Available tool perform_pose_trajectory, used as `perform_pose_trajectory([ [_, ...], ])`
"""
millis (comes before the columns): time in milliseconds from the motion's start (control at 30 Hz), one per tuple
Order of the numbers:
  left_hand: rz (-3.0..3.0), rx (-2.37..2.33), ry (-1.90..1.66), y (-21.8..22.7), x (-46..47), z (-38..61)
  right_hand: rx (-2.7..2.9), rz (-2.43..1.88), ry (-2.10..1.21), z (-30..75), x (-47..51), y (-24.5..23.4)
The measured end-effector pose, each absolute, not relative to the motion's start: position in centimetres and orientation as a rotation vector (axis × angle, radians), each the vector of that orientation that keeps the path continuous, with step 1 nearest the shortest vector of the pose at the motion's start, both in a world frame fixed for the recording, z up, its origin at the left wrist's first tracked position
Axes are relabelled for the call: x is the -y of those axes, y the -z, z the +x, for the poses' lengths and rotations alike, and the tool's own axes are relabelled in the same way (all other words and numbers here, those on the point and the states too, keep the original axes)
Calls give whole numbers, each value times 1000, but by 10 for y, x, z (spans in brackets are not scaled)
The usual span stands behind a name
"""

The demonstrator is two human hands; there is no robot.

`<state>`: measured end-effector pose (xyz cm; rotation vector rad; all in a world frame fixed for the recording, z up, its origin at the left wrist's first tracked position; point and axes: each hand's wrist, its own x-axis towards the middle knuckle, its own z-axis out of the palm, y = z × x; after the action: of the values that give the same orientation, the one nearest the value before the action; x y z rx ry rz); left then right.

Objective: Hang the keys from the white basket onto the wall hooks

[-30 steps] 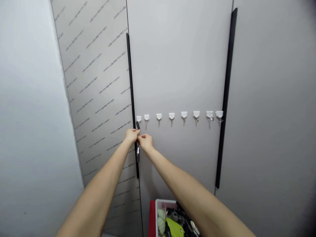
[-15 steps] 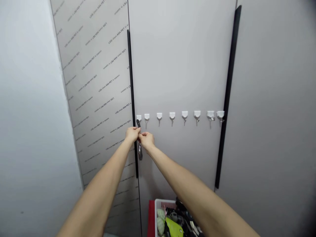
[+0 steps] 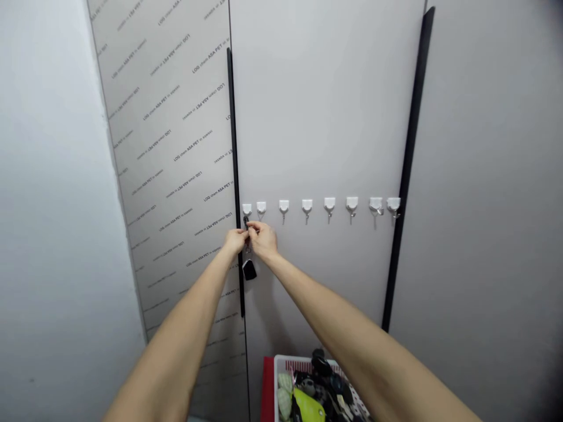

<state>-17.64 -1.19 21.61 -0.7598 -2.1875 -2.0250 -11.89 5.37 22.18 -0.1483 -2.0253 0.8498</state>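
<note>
A keychain hangs just under the leftmost white hook (image 3: 247, 208), with a dark loop at its top, a small metal ring and a black tag (image 3: 249, 269) with a pale edge dangling below. My left hand (image 3: 236, 240) pinches it from the left. From the other side my right hand (image 3: 264, 239) grips its upper part, fingertips close together. Both hands sit right by the black door handle (image 3: 233, 135). Whether the loop is on the hook's metal part cannot be made out.
Several more white hooks (image 3: 307, 205) run in a row to the right across the grey door (image 3: 325, 117). A second black handle (image 3: 409, 164) lies beyond them. Below stands a white basket (image 3: 276, 387) of mixed items, with something red (image 3: 267, 387) beside it.
The black tag has swung round, turning from edge-on to its broad face. My right hand has moved up slightly, and the keychain's loop sits a little lower beneath the hook.
</note>
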Motion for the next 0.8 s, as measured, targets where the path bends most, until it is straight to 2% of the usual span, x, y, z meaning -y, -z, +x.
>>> perform_pose_trajectory([
  [200, -709, 2183, 1994, -215, 7, -182, 2298, -235, -482, -118, -58, -240],
  [400, -568, 2247, 1875, -210, 4, -186, 2476, -230, -334, -114, -62, -230],
  [567, -401, 2291, 1763, -207, 12, -175, 2453, -171, -354, -99, -68, -214],
  [667, -400, 2228, 1724, -187, 17, -157, 2464, -126, -419, -78, -81, -190],
  [800, -627, 2278, 1822, -127, 15, -109, 2570, -101, -513, -35, -105, -133],
])
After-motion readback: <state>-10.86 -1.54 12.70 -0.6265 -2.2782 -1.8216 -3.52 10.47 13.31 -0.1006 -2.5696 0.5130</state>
